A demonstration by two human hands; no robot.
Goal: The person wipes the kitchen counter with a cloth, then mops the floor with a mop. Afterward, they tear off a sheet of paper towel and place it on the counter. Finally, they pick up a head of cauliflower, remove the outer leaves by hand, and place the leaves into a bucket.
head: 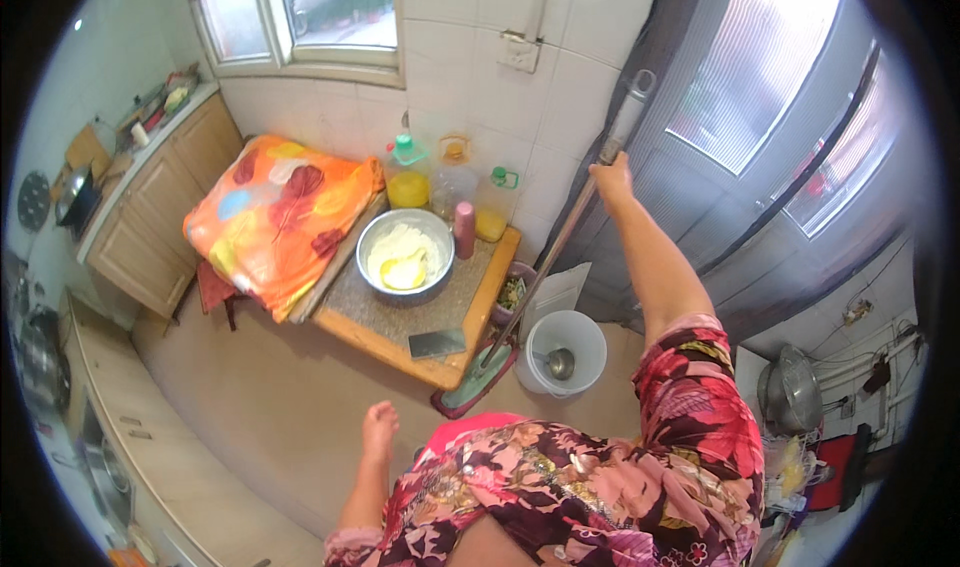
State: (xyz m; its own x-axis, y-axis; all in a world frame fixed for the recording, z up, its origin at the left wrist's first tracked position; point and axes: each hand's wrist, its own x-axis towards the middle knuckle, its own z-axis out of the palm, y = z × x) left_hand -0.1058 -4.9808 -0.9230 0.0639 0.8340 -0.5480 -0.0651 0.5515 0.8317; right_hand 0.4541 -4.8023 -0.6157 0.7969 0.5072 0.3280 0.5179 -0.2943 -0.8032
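My right hand point(613, 179) is closed around the upper part of a flat mop's pole point(559, 241). The pole slants down to the left, to the green and dark red mop head point(477, 382) on the floor beside the table. Over the floor at lower middle, my left hand point(381, 424) holds nothing visible, its fingers loosely curled. On the wooden table point(485, 289) stands a metal bowl point(365, 267) of flour with something yellow in it. A phone point(437, 343) lies near the table's front edge. A pink bottle point(464, 229) stands behind the bowl's right side.
A white bucket point(585, 342) with a metal ladle point(559, 363) stands right of the mop head. Oil jugs point(409, 184) line the table's back. An orange patterned cloth point(285, 214) covers something at left. A tub of greens point(512, 293) sits behind the pole. The grey door point(675, 177) is at right.
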